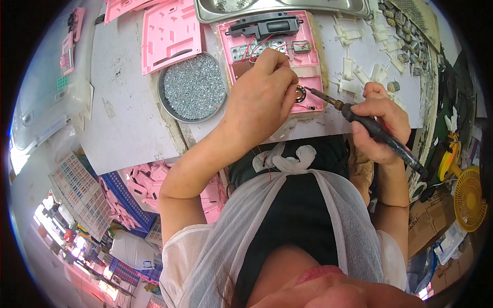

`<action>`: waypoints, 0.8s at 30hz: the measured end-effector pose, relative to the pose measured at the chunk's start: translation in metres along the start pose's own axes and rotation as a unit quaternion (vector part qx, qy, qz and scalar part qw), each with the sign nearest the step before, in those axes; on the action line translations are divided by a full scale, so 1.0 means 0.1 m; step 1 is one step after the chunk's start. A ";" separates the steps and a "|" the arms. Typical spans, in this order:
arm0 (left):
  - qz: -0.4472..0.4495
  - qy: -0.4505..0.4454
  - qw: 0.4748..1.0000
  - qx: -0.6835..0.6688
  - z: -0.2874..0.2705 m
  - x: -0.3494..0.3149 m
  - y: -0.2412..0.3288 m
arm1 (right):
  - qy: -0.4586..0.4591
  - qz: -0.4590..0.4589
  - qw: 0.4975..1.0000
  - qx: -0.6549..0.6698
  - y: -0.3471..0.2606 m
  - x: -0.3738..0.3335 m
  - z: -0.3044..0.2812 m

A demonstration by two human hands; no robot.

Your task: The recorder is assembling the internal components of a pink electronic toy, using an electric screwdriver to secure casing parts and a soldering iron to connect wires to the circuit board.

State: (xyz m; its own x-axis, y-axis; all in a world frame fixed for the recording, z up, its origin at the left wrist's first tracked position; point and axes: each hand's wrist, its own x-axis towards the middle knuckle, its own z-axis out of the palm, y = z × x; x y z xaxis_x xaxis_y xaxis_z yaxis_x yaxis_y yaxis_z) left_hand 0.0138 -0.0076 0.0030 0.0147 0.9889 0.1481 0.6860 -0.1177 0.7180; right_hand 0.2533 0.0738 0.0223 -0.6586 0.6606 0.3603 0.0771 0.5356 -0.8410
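Observation:
My right hand [382,120] grips a soldering iron [377,128] with a dark handle, its thin tip pointing left at a small round speaker [300,94]. That speaker sits in the near right corner of an open pink plastic housing [313,77]. My left hand [264,95] lies over the housing with its fingers closed; what they pinch is hidden. Thin red wires [250,49] run close to its fingertips. Farther back in the housing are a black plastic mechanism [264,26], metal contact plates [241,52] and a small motor-like metal part [300,47].
Left of the housing stands a round bowl [160,92] full of small screws. Pink panels [172,36] lie behind it, and a metal tray [282,9] is at the back. White plastic pieces [349,33] and small motors [403,31] spread to the right. A yellow fan [470,199] stands lower right.

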 end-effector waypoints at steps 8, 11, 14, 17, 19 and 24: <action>0.000 0.000 1.000 -0.003 0.01 0.00 0.00 | -0.013 0.018 1.000 -0.008 0.01 0.00 0.05; 0.006 0.003 1.000 0.000 0.01 -0.01 0.00 | 0.000 0.019 1.000 -0.001 0.01 -0.01 -0.01; 0.006 0.004 1.000 -0.001 0.01 -0.01 0.00 | 0.017 0.011 1.000 0.000 -0.01 -0.03 -0.09; 0.006 0.006 1.000 0.002 0.00 -0.02 0.00 | 0.032 0.002 0.999 -0.001 -0.02 -0.05 -0.17; 0.016 0.013 1.000 0.005 0.00 -0.02 0.00 | 0.037 0.005 0.999 0.004 -0.03 -0.06 -0.20; 0.027 0.002 1.000 0.011 -0.01 -0.04 0.02 | 0.026 0.008 1.000 0.014 -0.04 -0.10 -0.18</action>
State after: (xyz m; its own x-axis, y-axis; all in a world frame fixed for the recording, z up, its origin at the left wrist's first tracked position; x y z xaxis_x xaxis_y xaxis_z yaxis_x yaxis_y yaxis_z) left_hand 0.0148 -0.0115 0.0045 0.0499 0.9808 0.1884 0.6998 -0.1689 0.6941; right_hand 0.2731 0.0744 0.0292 -0.6183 0.6953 0.3665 0.0660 0.5106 -0.8573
